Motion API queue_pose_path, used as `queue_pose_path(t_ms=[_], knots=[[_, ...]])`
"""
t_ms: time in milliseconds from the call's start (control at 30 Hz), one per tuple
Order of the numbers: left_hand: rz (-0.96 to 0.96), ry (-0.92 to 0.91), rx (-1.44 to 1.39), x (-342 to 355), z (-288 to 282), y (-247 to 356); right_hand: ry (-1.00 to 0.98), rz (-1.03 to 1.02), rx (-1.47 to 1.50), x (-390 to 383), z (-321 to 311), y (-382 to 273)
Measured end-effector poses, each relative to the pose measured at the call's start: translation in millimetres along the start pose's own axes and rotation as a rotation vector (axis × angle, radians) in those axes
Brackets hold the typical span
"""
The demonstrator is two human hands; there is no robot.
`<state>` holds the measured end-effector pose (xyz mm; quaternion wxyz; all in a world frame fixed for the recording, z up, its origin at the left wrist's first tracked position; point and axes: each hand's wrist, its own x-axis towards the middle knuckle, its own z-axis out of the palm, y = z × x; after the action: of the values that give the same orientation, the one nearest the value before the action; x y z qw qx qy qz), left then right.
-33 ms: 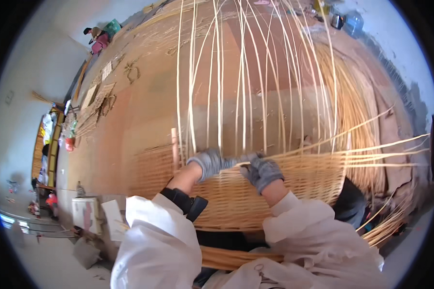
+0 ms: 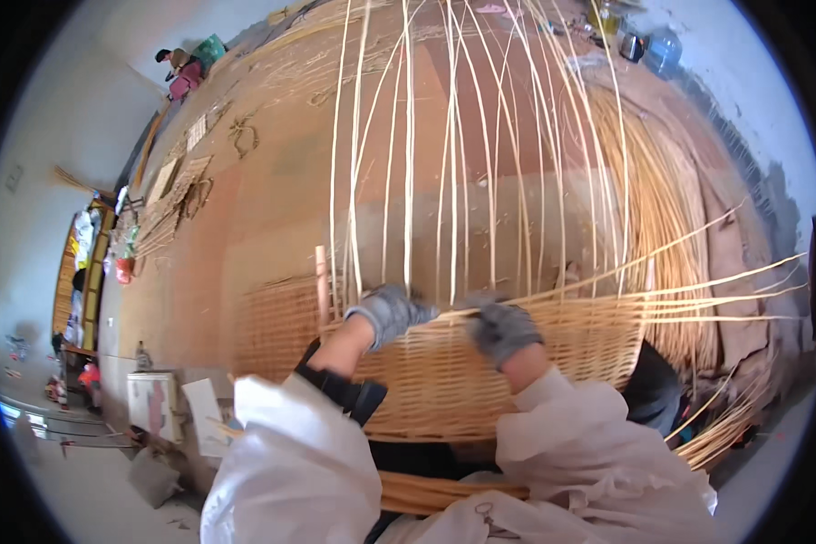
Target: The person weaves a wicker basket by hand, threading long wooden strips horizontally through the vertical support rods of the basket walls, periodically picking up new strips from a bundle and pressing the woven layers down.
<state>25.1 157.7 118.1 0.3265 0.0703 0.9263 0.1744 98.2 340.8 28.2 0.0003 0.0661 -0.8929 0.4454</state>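
Note:
A woven wicker panel [image 2: 571, 354] lies across my lap, with tall pale upright rods [image 2: 408, 181] rising from its far edge. Both of my hands wear grey gloves and work along that edge. My left hand [image 2: 392, 315] is closed at the edge, fingers bent round a weaving rod beside an upright. A short way to the right, my right hand [image 2: 503, 333] is curled at the same pale rod; its fingertips are smeared by motion. Several loose rod ends [image 2: 716, 283] stick out to the right from the weave.
A thick bundle of long rods [image 2: 657, 208] lies on the floor at the right, with more rods [image 2: 721, 422] near my right side. A thick wooden stick [image 2: 322, 281] stands at the panel's left. Another person [image 2: 183, 74] sits at the far left.
My hands have moved apart: the right one slid slightly right, baring a piece of rod between them. The left stays at nearly the same place on the edge.

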Motion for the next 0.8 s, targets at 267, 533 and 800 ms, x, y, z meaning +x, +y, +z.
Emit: queue_pose_path(t_ms=[267,533,800], knots=[[-0.038,0.259,-0.236,-5,40,-3,-0.194,-0.177,-0.923,47,-100,10],[-0.083,0.139,0.019,29,35,-22,0.059,0.040,0.444,169,-52,-6],[-0.243,0.232,-0.132,7,24,29,0.485,0.630,1.559,-3,-77,25]])
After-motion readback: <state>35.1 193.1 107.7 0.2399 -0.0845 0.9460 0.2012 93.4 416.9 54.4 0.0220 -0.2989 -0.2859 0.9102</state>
